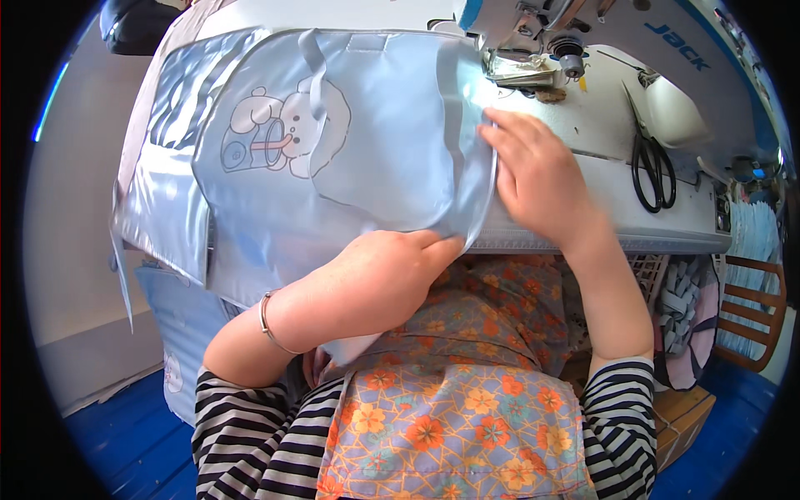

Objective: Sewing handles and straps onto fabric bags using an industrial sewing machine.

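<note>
A shiny light-blue fabric piece [387, 125] with sewn edging and narrow strips is spread over the sewing table. Printed on it is a pale cartoon animal with a drinking cup. My left hand [404, 262] pinches its near edge close to the table's front. My right hand [537, 167] lies at the cloth's right edge, fingers stretched out and touching it, thumb apart. Just beyond those fingertips, the sewing machine's [571, 54] lamp lights the cloth. Glare and the machine parts hide the needle tip.
Black-handled scissors [652, 171] lie on the table to the right of my right hand. Grey fabric strips [682, 304] fill a bag below the table's right end. A brown wooden rack [750, 312] stands at far right. More light-blue cloth [179, 333] hangs at lower left.
</note>
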`<control>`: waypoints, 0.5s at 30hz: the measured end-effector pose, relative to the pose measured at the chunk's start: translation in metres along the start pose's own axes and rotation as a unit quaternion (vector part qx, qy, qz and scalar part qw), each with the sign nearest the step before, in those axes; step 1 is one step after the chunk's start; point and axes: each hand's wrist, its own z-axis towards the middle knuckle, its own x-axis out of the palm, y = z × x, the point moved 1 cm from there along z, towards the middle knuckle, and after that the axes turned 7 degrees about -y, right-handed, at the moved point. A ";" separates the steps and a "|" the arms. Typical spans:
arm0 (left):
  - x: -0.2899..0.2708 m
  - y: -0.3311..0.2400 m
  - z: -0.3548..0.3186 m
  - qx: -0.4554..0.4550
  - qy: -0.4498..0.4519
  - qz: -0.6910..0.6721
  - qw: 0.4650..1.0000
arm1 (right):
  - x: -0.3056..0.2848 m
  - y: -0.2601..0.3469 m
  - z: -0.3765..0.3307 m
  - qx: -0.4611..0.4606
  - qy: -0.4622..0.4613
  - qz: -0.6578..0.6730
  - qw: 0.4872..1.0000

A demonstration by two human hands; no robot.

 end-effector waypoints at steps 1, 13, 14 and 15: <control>0.003 0.001 0.002 -0.006 -0.029 -0.027 0.999 | -0.002 0.006 -0.006 -0.010 0.003 0.020 1.000; -0.011 0.043 0.015 -0.075 -0.265 0.182 0.944 | -0.007 0.023 -0.017 -0.005 -0.034 0.059 0.998; -0.016 0.063 0.007 -0.091 -0.283 0.199 0.934 | -0.006 0.023 -0.014 -0.002 -0.039 0.063 0.997; -0.023 0.080 -0.002 -0.107 -0.299 0.215 0.924 | -0.007 0.023 -0.013 0.003 -0.044 0.068 0.997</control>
